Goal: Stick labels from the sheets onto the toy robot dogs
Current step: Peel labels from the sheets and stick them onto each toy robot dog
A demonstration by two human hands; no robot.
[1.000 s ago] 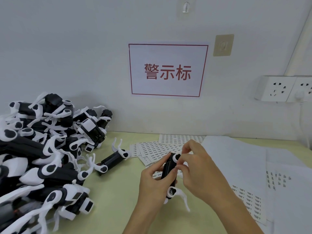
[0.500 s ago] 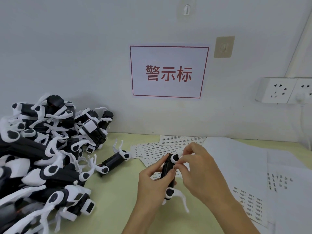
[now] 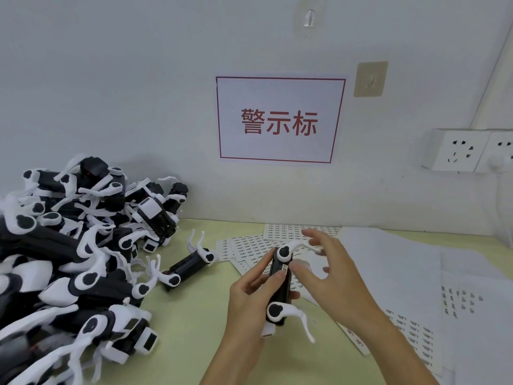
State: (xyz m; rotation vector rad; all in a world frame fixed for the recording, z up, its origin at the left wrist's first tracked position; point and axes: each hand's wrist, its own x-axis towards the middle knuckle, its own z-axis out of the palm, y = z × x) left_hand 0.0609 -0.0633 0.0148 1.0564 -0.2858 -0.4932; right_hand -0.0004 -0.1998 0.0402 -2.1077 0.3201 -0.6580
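My left hand [image 3: 254,297] grips a black-and-white toy robot dog [image 3: 281,287] held upright above the table, thumb on its side. A small white label [image 3: 284,269] sits on the dog's black body near the top. My right hand [image 3: 330,273] hovers just to the right of the dog with fingers spread and blurred, thumb close to the label; it holds nothing that I can see. Label sheets [image 3: 251,247] lie fanned on the table behind the hands.
A large pile of toy robot dogs [image 3: 72,245] fills the left side. One dog [image 3: 188,263] lies alone between the pile and my hands. White backing papers with some labels [image 3: 413,329] cover the right. Wall sockets [image 3: 466,152] sit at the right.
My right hand has let go of the dog's top and opened, pulling slightly to the right. A label now shows on the dog's body. The left hand keeps its grip.
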